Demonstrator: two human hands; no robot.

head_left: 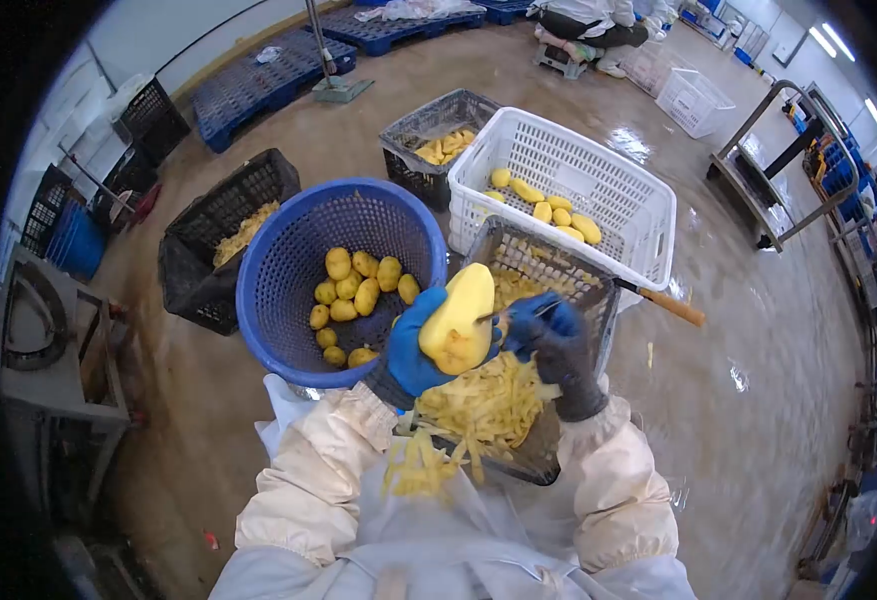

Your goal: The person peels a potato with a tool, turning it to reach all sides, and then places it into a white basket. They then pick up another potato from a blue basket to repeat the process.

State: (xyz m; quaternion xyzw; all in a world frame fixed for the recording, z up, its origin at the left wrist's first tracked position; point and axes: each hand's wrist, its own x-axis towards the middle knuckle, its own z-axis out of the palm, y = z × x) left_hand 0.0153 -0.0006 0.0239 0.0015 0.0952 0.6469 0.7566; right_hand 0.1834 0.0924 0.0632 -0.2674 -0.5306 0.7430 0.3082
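Observation:
My left hand, in a blue glove, grips a large peeled potato with a brown patch near its lower end. Close against the potato's right side is my right hand, in a blue and dark glove and slightly blurred. Its fingers are closed around a peeler, mostly hidden, with only a thin dark part showing at the potato. Below both hands, a grey crate holds a heap of potato peelings. Some strips of peel hang over its near edge onto my apron.
A blue perforated tub with several unpeeled potatoes stands left. A white crate holds peeled ones. A wooden-handled tool lies across the grey crate's rim. Black crates with peelings stand behind. A trolley is at right.

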